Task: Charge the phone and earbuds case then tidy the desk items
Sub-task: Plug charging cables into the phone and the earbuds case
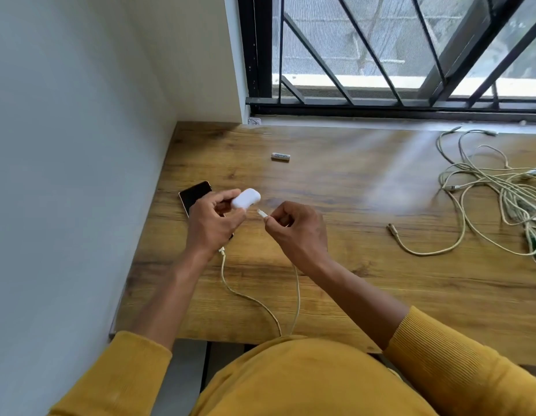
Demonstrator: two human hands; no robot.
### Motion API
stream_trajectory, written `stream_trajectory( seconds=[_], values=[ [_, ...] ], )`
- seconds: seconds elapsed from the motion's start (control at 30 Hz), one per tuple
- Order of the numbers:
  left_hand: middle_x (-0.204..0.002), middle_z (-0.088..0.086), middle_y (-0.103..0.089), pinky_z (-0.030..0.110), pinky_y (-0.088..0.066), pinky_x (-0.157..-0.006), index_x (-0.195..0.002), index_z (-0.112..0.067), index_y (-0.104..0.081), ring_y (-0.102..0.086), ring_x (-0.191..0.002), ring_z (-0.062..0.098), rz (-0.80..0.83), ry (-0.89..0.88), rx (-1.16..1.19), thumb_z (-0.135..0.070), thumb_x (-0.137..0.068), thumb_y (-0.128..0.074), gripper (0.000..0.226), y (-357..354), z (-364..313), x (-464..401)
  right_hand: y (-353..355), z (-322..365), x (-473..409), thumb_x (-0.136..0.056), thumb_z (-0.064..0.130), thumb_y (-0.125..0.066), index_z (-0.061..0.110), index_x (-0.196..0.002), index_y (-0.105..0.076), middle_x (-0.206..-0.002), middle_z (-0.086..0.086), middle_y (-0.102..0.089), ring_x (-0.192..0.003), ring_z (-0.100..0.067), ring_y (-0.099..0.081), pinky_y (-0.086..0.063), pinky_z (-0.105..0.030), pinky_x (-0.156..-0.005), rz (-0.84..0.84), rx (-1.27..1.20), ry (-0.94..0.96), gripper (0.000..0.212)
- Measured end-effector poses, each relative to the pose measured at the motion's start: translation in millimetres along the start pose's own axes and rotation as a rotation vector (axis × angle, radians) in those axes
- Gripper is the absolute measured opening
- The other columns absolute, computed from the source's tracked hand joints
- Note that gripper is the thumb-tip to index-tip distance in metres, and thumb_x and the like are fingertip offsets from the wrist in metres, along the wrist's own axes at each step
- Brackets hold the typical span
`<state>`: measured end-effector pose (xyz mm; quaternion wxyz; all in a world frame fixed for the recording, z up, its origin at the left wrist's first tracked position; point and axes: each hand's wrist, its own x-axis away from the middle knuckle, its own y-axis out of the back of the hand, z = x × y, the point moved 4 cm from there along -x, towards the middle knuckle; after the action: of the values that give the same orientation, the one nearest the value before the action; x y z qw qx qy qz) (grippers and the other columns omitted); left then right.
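The phone [192, 196] lies flat on the desk [350, 265] at about 9 o'clock from the desk's middle, close to the wall [65, 145], dark screen up; its near half is hidden under the left hand [214, 222]. A cable [245, 297] meets the phone's near end, just below that wrist, and trails toward the desk's 6 o'clock edge.

The left hand is raised above the phone and holds the white case [246, 198] between thumb and curled fingertips, so the case is off the desk, at 1 o'clock from the hand.

Just to the right, at 3 o'clock from the case, the right hand [296, 232] pinches a white plug [262, 213] between thumb and forefinger, other fingers curled in. The plug tip points at the case and stands just apart from it (a small gap shows between them). Its cord [297, 295] drops under the wrist toward 6 o'clock, beside the first cable.

A battery [280, 157] lies on its side at 12 o'clock from the hands, well apart from them.

At the desk's 3 o'clock side a tangle [485, 199] of pale cables sprawls loose, one free plug end pointing left, below a barred window [410, 55].
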<state>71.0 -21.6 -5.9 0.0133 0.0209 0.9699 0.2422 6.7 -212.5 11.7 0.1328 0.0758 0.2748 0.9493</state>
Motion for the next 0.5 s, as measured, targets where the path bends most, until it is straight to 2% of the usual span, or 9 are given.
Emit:
stream_trajectory(
  seconds=[0.2,0.5],
  values=[
    [-0.116,-0.008,-0.077,0.045,-0.065,-0.089,-0.124,-0.021,-0.078,-0.075,-0.104,0.01,-0.026,0.04,0.067,-0.016,-0.081,-0.087,0.044,9,4,32,-2,3,6,-0.078,0.033,-0.076,0.025,-0.067,-0.066,-0.056,0.009,-0.061,-0.053,-0.008,-0.054,-0.049,-0.036,-0.055,0.025,0.051,0.04,0.017],
    [-0.118,-0.009,-0.076,0.036,-0.064,-0.092,-0.124,-0.02,-0.078,-0.075,-0.103,0.006,-0.06,0.004,0.032,-0.015,-0.082,-0.087,0.043,13,1,52,-6,0,19,-0.079,0.03,-0.078,0.026,-0.067,-0.068,-0.056,0.011,-0.061,-0.051,-0.006,-0.052,-0.043,-0.031,-0.052,0.066,0.031,0.072,0.016]
  ],
)
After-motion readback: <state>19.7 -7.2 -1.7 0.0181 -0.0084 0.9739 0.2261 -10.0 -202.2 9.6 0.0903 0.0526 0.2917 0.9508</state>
